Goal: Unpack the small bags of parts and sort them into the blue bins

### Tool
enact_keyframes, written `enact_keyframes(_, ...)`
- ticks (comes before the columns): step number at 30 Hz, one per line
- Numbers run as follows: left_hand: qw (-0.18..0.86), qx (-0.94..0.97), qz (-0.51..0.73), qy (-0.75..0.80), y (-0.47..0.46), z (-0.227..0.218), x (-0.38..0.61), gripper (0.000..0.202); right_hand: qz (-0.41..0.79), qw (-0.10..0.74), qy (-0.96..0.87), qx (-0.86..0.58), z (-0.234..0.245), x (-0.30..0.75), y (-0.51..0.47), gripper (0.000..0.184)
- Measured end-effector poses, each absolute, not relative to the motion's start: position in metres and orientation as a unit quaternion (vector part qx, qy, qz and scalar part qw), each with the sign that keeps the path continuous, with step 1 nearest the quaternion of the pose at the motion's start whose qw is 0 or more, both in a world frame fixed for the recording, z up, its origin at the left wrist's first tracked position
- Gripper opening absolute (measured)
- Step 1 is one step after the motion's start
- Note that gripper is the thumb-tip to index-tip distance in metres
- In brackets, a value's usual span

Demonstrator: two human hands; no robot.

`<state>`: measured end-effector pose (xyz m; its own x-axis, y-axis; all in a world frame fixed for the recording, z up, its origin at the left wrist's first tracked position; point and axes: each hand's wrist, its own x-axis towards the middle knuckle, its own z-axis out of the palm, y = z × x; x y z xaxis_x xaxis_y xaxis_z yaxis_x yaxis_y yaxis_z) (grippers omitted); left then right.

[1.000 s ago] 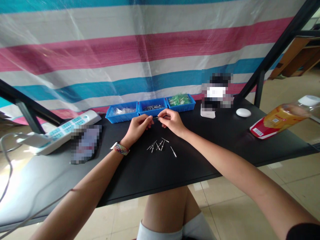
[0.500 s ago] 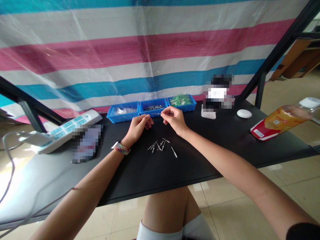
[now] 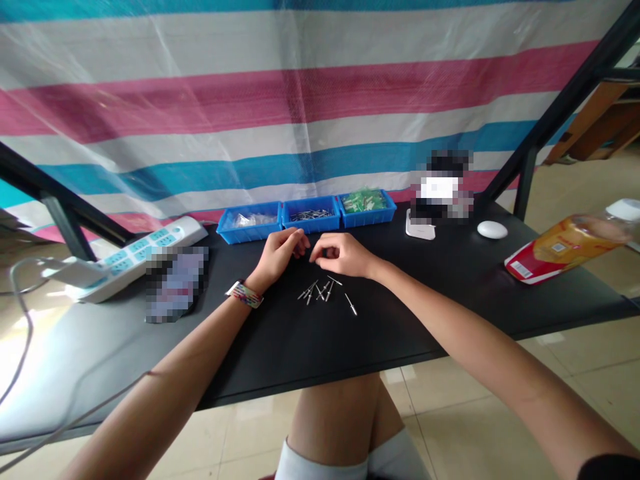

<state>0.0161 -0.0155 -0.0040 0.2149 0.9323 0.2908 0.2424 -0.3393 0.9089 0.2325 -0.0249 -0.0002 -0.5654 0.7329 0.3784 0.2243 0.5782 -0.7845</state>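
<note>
My left hand (image 3: 279, 253) rests on the black table (image 3: 280, 347), fingers curled together just in front of the middle blue bin (image 3: 310, 215) of metal pins. My right hand (image 3: 341, 255) hovers beside it, fingertips pinched, low over a small pile of several metal pins (image 3: 319, 291). One pin (image 3: 350, 305) lies apart to the right of the pile. What either hand holds, if anything, is too small to make out. A woven band sits on my left wrist.
A blue bin (image 3: 247, 225) of clear bits and another (image 3: 367, 203) of green parts flank the middle one. A white power strip (image 3: 145, 257) lies left. A white stand (image 3: 420, 231), a white puck (image 3: 493, 229) and a lying bottle (image 3: 565, 247) are right.
My right hand held a thin pin up near the middle bin, then came down and toward me to just above the pile. My left hand stayed almost still.
</note>
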Motion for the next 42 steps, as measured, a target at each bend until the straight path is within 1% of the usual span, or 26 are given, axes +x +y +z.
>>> enact_keyframes(2,0.375,0.678,0.46,0.434,-0.016,-0.003,0.016,0.051,0.331,0.311,-0.854,-0.255,0.003,0.23,-0.034,0.014)
enact_keyframes(4,0.373,0.677,0.461,0.436,-0.017,-0.003,0.017,0.05,0.308,0.287,-0.878,-0.23,0.006,0.228,-0.042,0.012)
enact_keyframes(12,0.368,0.68,0.455,0.441,-0.018,-0.002,0.017,0.052,0.231,0.248,-0.917,-0.21,0.004,0.219,-0.057,0.009)
enact_keyframes(16,0.371,0.678,0.452,0.445,-0.018,-0.001,0.018,0.051,0.225,0.236,-0.923,-0.206,0.003,0.215,-0.059,0.012)
enact_keyframes(28,0.366,0.681,0.451,0.447,-0.017,-0.001,0.017,0.048,0.211,0.242,-0.931,-0.172,0.006,0.214,-0.055,0.021)
enact_keyframes(35,0.365,0.681,0.451,0.447,-0.016,-0.001,0.017,0.048,0.196,0.223,-0.939,-0.177,0.008,0.215,-0.056,0.016)
enact_keyframes(39,0.361,0.685,0.448,0.447,-0.017,0.0,0.017,0.047,0.194,0.25,-0.931,-0.183,0.005,0.213,-0.054,0.018)
enact_keyframes(42,0.356,0.69,0.449,0.442,-0.017,0.001,0.017,0.046,0.204,0.307,-0.907,-0.206,0.004,0.213,-0.05,0.016)
